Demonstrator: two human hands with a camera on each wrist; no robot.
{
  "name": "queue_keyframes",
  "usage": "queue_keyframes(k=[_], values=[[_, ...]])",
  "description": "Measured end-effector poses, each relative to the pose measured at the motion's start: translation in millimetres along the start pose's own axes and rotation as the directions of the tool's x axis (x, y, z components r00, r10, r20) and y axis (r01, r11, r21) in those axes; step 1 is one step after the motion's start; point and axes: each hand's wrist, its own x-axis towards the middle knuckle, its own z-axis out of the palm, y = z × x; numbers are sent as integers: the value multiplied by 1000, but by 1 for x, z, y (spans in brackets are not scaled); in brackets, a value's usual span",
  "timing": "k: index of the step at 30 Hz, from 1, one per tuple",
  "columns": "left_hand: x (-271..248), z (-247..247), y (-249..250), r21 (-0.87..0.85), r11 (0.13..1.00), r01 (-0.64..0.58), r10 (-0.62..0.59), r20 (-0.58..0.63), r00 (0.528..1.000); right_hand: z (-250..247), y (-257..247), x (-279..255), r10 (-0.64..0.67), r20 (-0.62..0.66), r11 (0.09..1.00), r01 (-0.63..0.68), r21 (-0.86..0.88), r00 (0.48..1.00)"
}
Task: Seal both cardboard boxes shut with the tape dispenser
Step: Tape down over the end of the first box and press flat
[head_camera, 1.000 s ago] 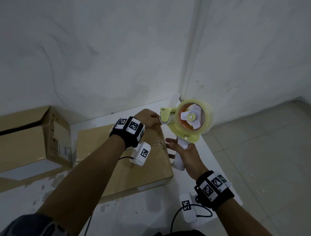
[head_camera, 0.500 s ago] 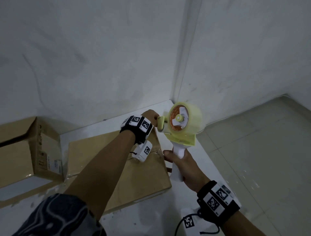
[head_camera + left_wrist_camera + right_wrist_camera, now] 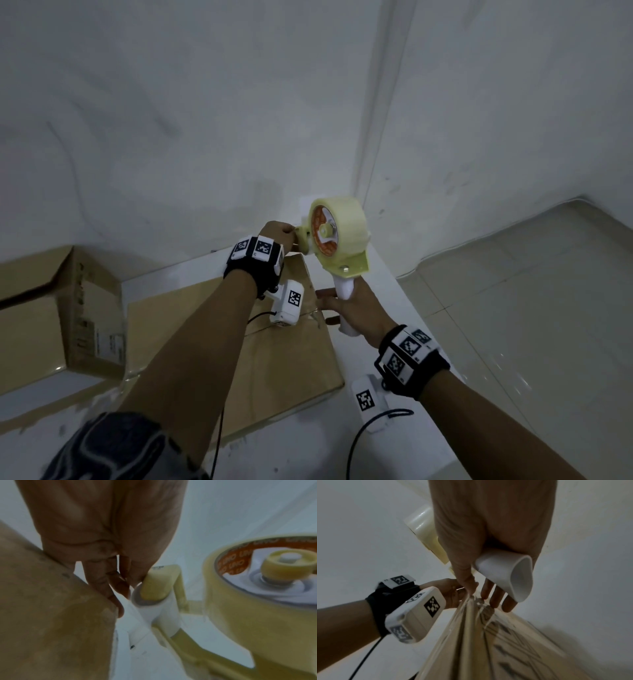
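The dispenser [image 3: 337, 246] was held up above the far right corner of the flat box [image 3: 281, 346], gripped by its white handle [image 3: 344, 291] in the right hand [image 3: 356, 310]. In the right wrist view the thumb and palm were seen wrapped around that handle [image 3: 506, 574], while three fingers [image 3: 494, 599] were stretched straight down toward the taped seam [image 3: 471, 622] of the box. The roll [image 3: 340, 228] was mounted on the yellow frame, its orange core turned toward the camera. The left hand [image 3: 279, 233] was brought against the front of the dispenser; in the left wrist view its fingertips [image 3: 118, 589] were seen pinched together right at the white roller [image 3: 154, 608], just beside the yellow guard [image 3: 157, 582]. Whether the tape end itself was caught between those fingertips could not be told, as that view was blurred. The flat box was lying closed on the white surface [image 3: 394, 298], near its right edge, with clear tape already seen along its middle seam. A second box [image 3: 61, 318] was standing well to the left on the same surface, its top flap [image 3: 34, 270] raised and not sealed. Both wrists were wrapped in black bands with marker tags, and a cable [image 3: 363, 442] was trailing from the right one. White walls were met in a corner behind the surface, and a tiled floor [image 3: 531, 325] was seen to the right
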Motion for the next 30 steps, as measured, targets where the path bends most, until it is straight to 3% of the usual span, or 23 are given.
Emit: queue_keyframes(k=[5, 10, 13, 16, 24, 30], values=[[0, -7, 0, -107, 994, 30, -20, 96, 995, -3, -7, -8, 11, -105, 987, 7, 163, 994], [7, -2, 3, 219, 975, -28, 1, 123, 992, 0, 1, -22, 128, -65, 911, -91, 403, 990], [11, -6, 1, 247, 969, 20, -44, 91, 995, -2, 8, -33, 154, -27, 869, -123, 479, 988], [10, -16, 0, 209, 976, 62, -87, 109, 990, -4, 13, -44, 154, -1, 856, -133, 499, 988], [8, -16, -2, 180, 984, 6, -39, 181, 983, 2, 12, -56, 169, 18, 794, -147, 590, 985], [18, -10, -1, 331, 938, 106, -165, 156, 974, 3, 12, -57, 181, -3, 838, -152, 524, 984]])
